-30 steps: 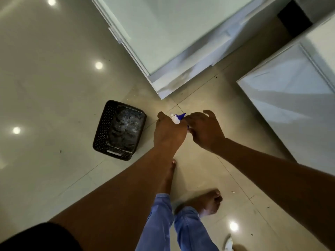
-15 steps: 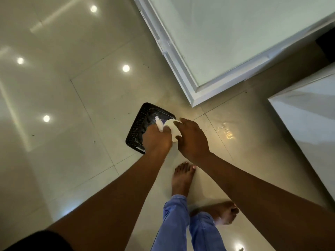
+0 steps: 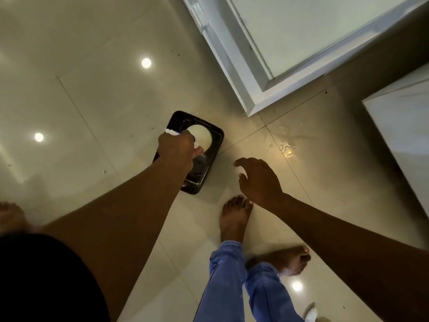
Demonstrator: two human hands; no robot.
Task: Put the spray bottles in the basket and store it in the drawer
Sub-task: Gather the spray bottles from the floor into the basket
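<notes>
A black perforated basket (image 3: pixel 216 135) stands on the glossy tiled floor. Over it my left hand (image 3: pixel 177 152) is shut on a white spray bottle (image 3: pixel 199 139), held tipped so its round base faces up at me; the nozzle pokes out left of my knuckles. My right hand (image 3: pixel 260 180) hovers to the right of the basket, fingers spread, holding nothing. The basket's left side is hidden by my left hand and forearm.
A white cabinet (image 3: pixel 255 94) with a pale top fills the upper right; another white unit (image 3: pixel 399 135) stands at the right edge. A wet patch (image 3: pixel 285 147) glistens on the floor right of the basket. My bare feet (image 3: pixel 234 217) stand just below the basket.
My right hand has let go of the bottle and drawn back to the right. My left hand has carried the bottle over the basket, and my view has come closer to it.
</notes>
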